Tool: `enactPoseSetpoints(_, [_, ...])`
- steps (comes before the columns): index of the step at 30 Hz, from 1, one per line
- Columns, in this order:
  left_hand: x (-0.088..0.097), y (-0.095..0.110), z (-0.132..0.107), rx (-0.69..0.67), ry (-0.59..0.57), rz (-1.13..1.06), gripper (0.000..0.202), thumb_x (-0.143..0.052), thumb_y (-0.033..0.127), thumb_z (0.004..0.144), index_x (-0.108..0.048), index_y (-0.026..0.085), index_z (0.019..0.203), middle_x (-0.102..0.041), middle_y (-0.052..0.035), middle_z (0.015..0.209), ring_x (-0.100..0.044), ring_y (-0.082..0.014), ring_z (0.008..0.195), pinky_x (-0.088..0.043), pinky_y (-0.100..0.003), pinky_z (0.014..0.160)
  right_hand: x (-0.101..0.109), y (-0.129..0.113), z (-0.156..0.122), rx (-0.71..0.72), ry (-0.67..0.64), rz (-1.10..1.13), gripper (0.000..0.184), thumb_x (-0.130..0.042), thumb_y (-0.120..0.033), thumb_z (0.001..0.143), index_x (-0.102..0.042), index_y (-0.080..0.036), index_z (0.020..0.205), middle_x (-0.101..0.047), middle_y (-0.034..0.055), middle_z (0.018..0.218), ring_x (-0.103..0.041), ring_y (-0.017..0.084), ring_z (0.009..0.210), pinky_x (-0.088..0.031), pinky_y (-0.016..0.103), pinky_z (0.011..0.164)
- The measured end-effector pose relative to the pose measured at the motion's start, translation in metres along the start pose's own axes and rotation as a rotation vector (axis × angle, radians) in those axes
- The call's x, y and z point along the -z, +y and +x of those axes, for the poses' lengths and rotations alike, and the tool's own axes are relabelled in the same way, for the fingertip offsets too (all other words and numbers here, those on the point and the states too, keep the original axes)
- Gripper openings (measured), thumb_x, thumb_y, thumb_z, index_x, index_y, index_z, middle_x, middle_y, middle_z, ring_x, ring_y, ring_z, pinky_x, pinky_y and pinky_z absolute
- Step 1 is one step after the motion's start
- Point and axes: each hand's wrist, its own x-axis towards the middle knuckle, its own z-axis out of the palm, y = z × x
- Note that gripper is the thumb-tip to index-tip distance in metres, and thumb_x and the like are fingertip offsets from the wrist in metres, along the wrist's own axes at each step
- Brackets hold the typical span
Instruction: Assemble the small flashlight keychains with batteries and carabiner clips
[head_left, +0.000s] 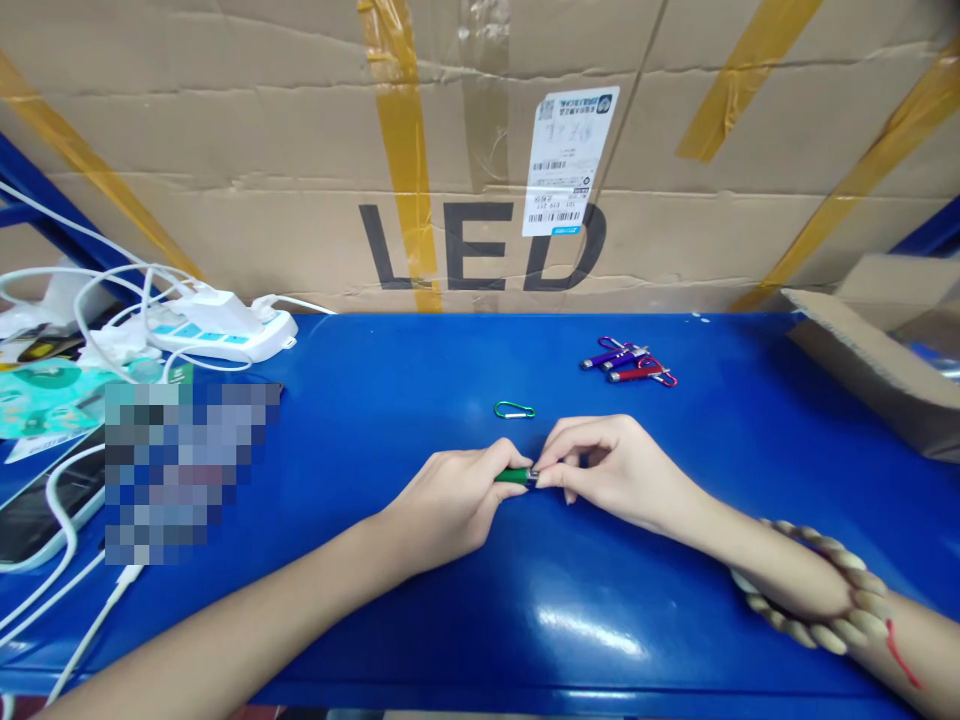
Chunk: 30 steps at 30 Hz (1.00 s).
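Note:
My left hand (457, 490) is closed round a small green keychain flashlight (512, 476), which lies level just above the blue table. The thumb and fingertips of my right hand (600, 465) pinch the silver end of the same flashlight; whether a small part sits between those fingertips is hidden. A loose green carabiner (514, 410) lies on the table a little beyond both hands. Farther back on the right rest several purple and red flashlights (636, 374) with carabiners clipped to them.
Behind the blue table (360, 400) stands a large taped LED carton (300, 150). An open cardboard box (877, 370) is at the right edge. To the left are a power strip (255, 340) with white cables and a phone (60, 490), beside a blurred-out patch.

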Motion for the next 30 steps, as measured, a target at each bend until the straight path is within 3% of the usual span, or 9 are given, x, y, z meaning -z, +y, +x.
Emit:
enactPoseSetpoints(6, [-0.004,-0.001,-0.001,-0.141,0.128,0.181,0.015,-0.038,0.021,0.091,-0.051,0.017,0.095,-0.068,-0.0056,0.093,-0.065,-0.0164,0.084,-0.051,-0.025,0.069,-0.001,-0.006,-0.002,-0.382,-0.107,0.189,0.036,-0.071,-0.047,0.062,-0.065,-0.012,0.064,-0.051,-0.0025,0.042,-0.039,0.004,0.034,-0.026,0.016,0.030])
enactPoseSetpoints(10, [-0.006,-0.001,-0.001,-0.152,0.132,0.271,0.022,-0.035,0.019,0.091,-0.055,0.017,0.100,-0.067,-0.0043,0.084,-0.065,-0.0150,0.076,-0.051,-0.026,0.071,-0.002,-0.008,-0.002,-0.424,-0.153,0.199,0.038,-0.069,-0.050,0.064,-0.065,-0.012,0.065,-0.049,-0.0031,0.040,-0.037,0.004,0.032,-0.023,0.016,0.029])
enactPoseSetpoints(13, [-0.007,-0.002,0.002,-0.087,0.142,0.211,0.024,-0.036,0.020,0.090,-0.058,0.018,0.099,-0.067,-0.0039,0.087,-0.064,-0.0144,0.079,-0.051,-0.025,0.073,0.000,-0.004,-0.001,-0.294,-0.105,0.046,0.039,-0.065,-0.051,0.068,-0.067,-0.013,0.068,-0.054,-0.0010,0.044,-0.042,0.006,0.033,-0.030,0.017,0.031])
enactPoseSetpoints(17, [-0.007,-0.002,0.006,0.072,0.114,0.064,0.024,-0.038,0.019,0.089,-0.060,0.021,0.097,-0.067,-0.0009,0.098,-0.063,-0.0130,0.088,-0.049,-0.023,0.079,0.009,0.001,0.000,0.165,0.108,-0.242,0.031,-0.069,-0.046,0.068,-0.070,-0.016,0.075,-0.067,0.0046,0.071,-0.057,0.010,0.054,-0.045,0.020,0.049])
enactPoseSetpoints(20, [-0.006,-0.001,0.007,0.124,0.075,0.004,0.024,-0.039,0.019,0.088,-0.060,0.022,0.099,-0.068,-0.0003,0.097,-0.062,-0.0130,0.087,-0.048,-0.023,0.079,0.014,0.003,-0.002,0.427,0.063,-0.351,0.021,-0.063,-0.039,0.076,-0.071,-0.020,0.080,-0.068,0.0041,0.080,-0.062,0.012,0.068,-0.048,0.021,0.061])
enactPoseSetpoints(24, [-0.003,0.002,0.007,0.153,0.016,-0.027,0.021,-0.040,0.019,0.087,-0.059,0.022,0.096,-0.068,0.0007,0.090,-0.062,-0.0127,0.080,-0.047,-0.023,0.074,0.014,0.005,-0.004,0.509,0.029,-0.415,0.021,-0.056,-0.033,0.084,-0.071,-0.021,0.077,-0.068,0.0031,0.079,-0.063,0.013,0.073,-0.049,0.022,0.066])
enactPoseSetpoints(30, [-0.001,0.003,0.008,0.205,-0.006,-0.045,0.018,-0.041,0.020,0.087,-0.057,0.022,0.095,-0.067,0.0015,0.086,-0.061,-0.0124,0.077,-0.045,-0.022,0.068,0.015,0.004,-0.002,0.508,0.060,-0.377,0.019,-0.063,-0.036,0.077,-0.071,-0.020,0.077,-0.067,0.0034,0.076,-0.063,0.013,0.070,-0.049,0.022,0.064])
